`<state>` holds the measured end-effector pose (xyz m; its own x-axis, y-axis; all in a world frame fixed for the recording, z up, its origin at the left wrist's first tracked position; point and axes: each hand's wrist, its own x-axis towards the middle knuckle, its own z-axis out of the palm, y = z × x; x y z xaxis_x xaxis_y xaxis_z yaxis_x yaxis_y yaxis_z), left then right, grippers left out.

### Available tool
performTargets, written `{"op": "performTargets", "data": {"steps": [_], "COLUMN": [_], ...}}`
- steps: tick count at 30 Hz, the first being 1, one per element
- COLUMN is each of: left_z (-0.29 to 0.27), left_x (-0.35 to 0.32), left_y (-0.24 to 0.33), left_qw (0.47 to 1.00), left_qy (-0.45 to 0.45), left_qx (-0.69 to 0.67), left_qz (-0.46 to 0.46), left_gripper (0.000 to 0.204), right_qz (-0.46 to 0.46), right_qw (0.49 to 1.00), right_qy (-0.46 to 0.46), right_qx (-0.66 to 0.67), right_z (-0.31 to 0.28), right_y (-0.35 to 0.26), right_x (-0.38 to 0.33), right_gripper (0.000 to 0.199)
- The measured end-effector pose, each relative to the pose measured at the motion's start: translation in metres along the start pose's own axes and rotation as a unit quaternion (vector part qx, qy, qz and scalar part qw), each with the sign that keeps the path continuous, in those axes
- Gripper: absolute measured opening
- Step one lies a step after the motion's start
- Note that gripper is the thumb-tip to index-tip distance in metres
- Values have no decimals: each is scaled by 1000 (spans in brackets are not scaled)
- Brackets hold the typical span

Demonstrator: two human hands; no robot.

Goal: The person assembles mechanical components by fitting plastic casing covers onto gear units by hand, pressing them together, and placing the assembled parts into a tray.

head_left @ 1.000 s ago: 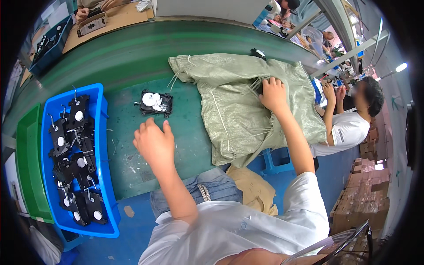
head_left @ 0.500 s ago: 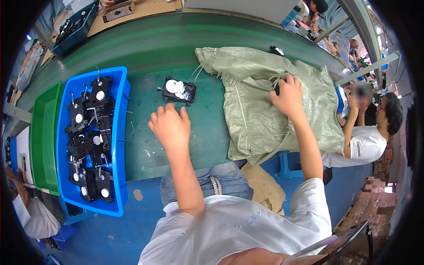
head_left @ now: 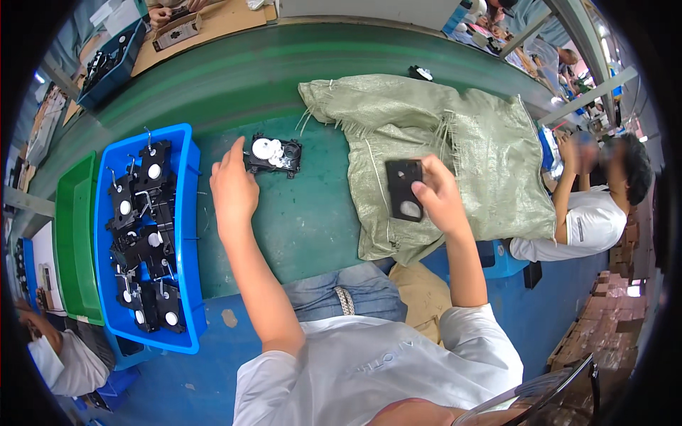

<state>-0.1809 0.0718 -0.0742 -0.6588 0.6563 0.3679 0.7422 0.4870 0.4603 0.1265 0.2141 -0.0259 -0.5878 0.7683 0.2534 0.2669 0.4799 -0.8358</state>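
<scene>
My right hand [head_left: 442,195] grips a flat black rectangular plastic cover [head_left: 405,190] with a round pale spot near its lower end. It is held above the pale green woven sack [head_left: 490,156]. On the green work surface lies a black gear housing [head_left: 285,165] carrying white gears [head_left: 266,148] and white grease-like patches. Just left of that housing is my left hand [head_left: 236,186], its fingers stretched out and apart. Whether the fingertips touch the housing's edge I cannot tell.
At the left stands a blue bin [head_left: 189,234] with several black parts bearing white discs and metal rods. A green tray [head_left: 77,248] sits beside it. One small black-and-white part [head_left: 420,72] lies beyond the sack. Co-workers sit at right [head_left: 593,220] and lower left.
My right hand has come off the sack's opening, drawing out the black cover and moving left and nearer. My left hand has shifted left, beside the gear housing. The small part beyond the sack appears further left.
</scene>
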Motion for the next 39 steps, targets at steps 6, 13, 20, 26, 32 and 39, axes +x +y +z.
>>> {"op": "performTargets", "data": {"steps": [6,13,20,26,32,39], "left_z": [-11,-10,-45,-31,-22,-11], "left_x": [4,-1,-16,-36,-44,-43], "left_y": [5,-1,22,50,82,80], "left_qw": [996,998,983,891,841,851], "left_qy": [-84,-49,43,194,148,102], "left_qx": [18,23,-120,-406,-519,-505], "left_qz": [-14,15,131,54,-41,-104], "left_gripper": [30,17,10,6,12,19], "right_qz": [27,-30,91,72,69,18], "right_qw": [970,908,937,943,876,915], "right_qy": [84,87,32,69,13,2], "right_qx": [-226,-410,-336,316,477,402], "right_z": [31,47,46,60,106,132], "right_y": [40,19,16,9,-31,-40], "right_x": [14,13,15,6,0,-2], "right_gripper": [42,52,55,62,74,69]}}
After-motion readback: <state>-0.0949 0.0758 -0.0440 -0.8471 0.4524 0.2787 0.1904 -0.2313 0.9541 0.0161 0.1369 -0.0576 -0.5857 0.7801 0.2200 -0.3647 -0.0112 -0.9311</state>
